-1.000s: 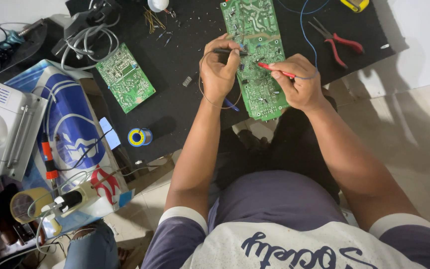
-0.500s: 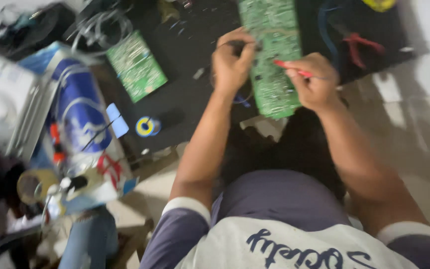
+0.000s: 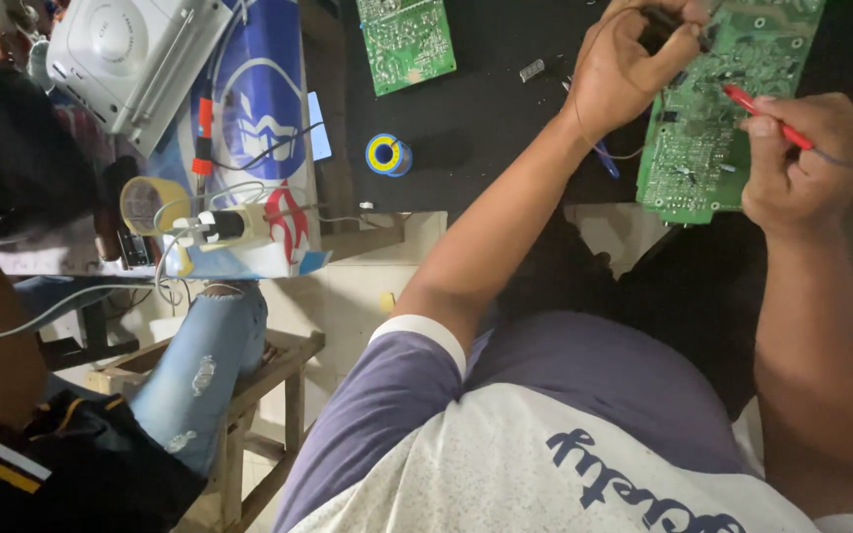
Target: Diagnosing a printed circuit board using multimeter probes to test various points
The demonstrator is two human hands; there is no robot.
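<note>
1. Red probe (image 3: 767, 115): slim, pen-shaped, pinched between thumb and fingertips of the right hand (image 3: 804, 163), fingers closed round it; its tip slants down onto the board.
2. Dark probe (image 3: 671, 22): held in the curled, closed fingers of the left hand (image 3: 624, 64), its tip at the board's upper left part; a thin wire loops round the back of that hand.
3. Green circuit board (image 3: 708, 148): lies flat directly beneath both grips, between the two hands, touched by both probe tips; its near edge overhangs the black work mat (image 3: 491, 109).
4. Blue pen-like item (image 3: 604, 160): on the mat just below the left wrist.
5. Solder spool (image 3: 387, 155), blue with a yellow centre: well to the left of the left forearm.
6. Second green circuit board (image 3: 405, 39): beyond the spool, apart from both hands.
7. Blue-and-white box (image 3: 264, 118), white appliance (image 3: 135, 54), tape roll (image 3: 145, 202): farthest left.
8. Another person's knee in torn jeans (image 3: 204, 360): lower left, beside a wooden stool (image 3: 269, 365).
</note>
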